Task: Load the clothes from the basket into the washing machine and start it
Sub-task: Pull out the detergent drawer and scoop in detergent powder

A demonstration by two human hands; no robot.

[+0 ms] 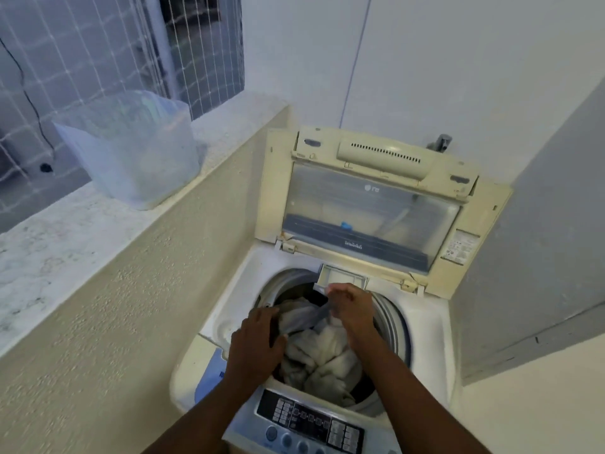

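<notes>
**A:** Start with the big thing. Where does the load sit?

**B:** In the cream-coloured top-loading washing machine (229,326), whose hinged lid with a clear window (370,217) stands open against the wall. The round drum opening is well filled with a heap of pale, off-white crumpled clothes (324,355). The laundry basket isn't in view, so I can't say what is left to load.

**A:** And the piece being handled?

**B:** A grey, thin, stretched garment (307,317) lies across the top of the heap, pulled into a band between the two hands. Its long axis runs from lower left to upper right, from the near-left rim towards the back of the drum.

**A:** The grip on each end?

**B:** The right hand (352,309) is clenched round the upper right end of the band, knuckles up, just in front of the small cream dispenser tray (340,278) at the back rim. The left hand (258,335) lies at the lower left end, fingers curled over the cloth near the rim; it looks to be grasping the fabric, though its fingertips are hidden.

**A:** So what does the coming move turn on?

**B:** My judgement: the garment is directly below both hands and over the opening, so it only needs letting go or pushing straight down. The dark control panel with blue round buttons (311,421) is at the near edge, beneath the forearms, with the left hand a little nearer to it.
</notes>
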